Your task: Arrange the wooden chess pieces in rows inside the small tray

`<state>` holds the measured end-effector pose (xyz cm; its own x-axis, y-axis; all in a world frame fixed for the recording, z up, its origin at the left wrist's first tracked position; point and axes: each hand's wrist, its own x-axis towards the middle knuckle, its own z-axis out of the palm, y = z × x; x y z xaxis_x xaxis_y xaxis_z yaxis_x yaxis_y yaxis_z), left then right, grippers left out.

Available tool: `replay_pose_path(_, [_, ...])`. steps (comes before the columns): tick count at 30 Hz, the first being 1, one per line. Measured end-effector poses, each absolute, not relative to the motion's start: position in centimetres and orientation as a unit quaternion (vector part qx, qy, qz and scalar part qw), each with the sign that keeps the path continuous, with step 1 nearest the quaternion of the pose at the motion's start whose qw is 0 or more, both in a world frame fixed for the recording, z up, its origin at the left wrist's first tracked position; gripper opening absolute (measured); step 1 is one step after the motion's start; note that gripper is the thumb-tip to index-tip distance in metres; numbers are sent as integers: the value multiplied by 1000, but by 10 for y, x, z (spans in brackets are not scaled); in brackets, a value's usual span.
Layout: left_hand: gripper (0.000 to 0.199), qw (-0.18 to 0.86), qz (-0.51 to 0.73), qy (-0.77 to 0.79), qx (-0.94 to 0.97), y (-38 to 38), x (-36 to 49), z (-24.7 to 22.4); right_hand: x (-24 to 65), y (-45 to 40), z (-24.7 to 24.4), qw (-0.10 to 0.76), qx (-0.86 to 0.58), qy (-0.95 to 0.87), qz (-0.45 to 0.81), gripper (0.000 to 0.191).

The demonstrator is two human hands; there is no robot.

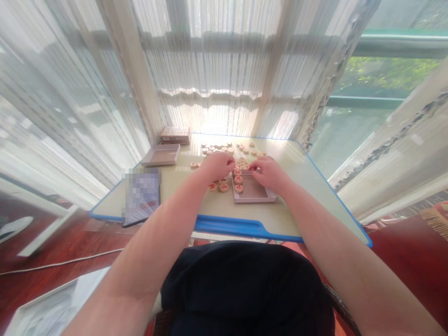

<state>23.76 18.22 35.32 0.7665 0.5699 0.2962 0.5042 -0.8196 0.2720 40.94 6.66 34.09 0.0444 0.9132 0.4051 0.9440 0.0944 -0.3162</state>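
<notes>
A shallow open cardboard box (256,199) sits on the table in front of me. Several round Chinese chess pieces with red characters line its left side, one of them a red-marked piece (238,188) at the near end. My left hand (220,165) is over the table by the box's far left corner, fingers curled and closed; what they hold, if anything, is hidden. My right hand (268,172) reaches over the box's right side, its fingers pinched together near the far rim. Whatever is between those fingertips is too small to make out. Loose Chinese chess pieces (224,187) lie left of the box.
More pieces (219,146) are scattered farther back. At the table's far left lie a box lid (161,155) and stacked flat boxes (175,134). A tablet-like object (142,196), partly blurred, rests on the left edge. Blue trim (227,225) borders the table; sheer curtains hang behind.
</notes>
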Motion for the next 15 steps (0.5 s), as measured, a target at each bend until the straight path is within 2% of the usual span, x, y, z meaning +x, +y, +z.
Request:
replay_pose_path(6, [38,62,250,353,899,192,237,350,430,74,334,310,-713,-626,-62,25])
replay_pose_path(12, [58,101,92,420,897,202,239,338,446,84,325,281,-779,-559,-44,34])
replay_pose_path(15, [59,107,81,424,896,205,241,334,448,86,324,272,-805,-527,-31,35])
